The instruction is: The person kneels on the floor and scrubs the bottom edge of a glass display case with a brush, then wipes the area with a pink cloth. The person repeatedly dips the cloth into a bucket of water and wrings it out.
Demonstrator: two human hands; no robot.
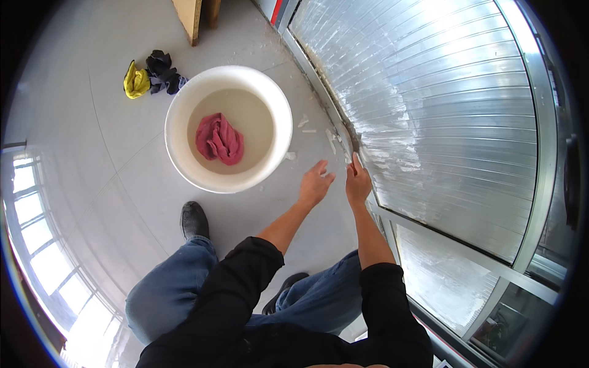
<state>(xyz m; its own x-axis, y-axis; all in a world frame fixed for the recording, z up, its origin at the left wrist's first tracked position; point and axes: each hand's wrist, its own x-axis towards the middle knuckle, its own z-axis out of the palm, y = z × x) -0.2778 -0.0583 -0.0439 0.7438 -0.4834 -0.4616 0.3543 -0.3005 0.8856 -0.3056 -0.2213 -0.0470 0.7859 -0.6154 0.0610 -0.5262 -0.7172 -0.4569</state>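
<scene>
My right hand [358,185] is closed at the lower frame of a ribbed metal door panel [453,133]. A small hand tool seems to sit in its grip, with a sliver of reddish handle between thumb and fingers; the rest is hidden. Left of it, my left hand [314,185] hovers over the floor, fingers apart and holding nothing. A white plastic bucket [280,161] stands beyond my left hand. Inside, a wet red cloth [220,140] lies in cloudy water. Patchy whitish residue [398,133] clings to the panel near my right hand.
White peeled scraps [331,140] lie on the grey floor [115,184] along the door frame [317,83]. Behind the bucket are yellow gloves or cloth [136,82] and a dark bundle [161,69]. A wooden board [189,20] stands at the top. My shoe [194,221] is near the bucket.
</scene>
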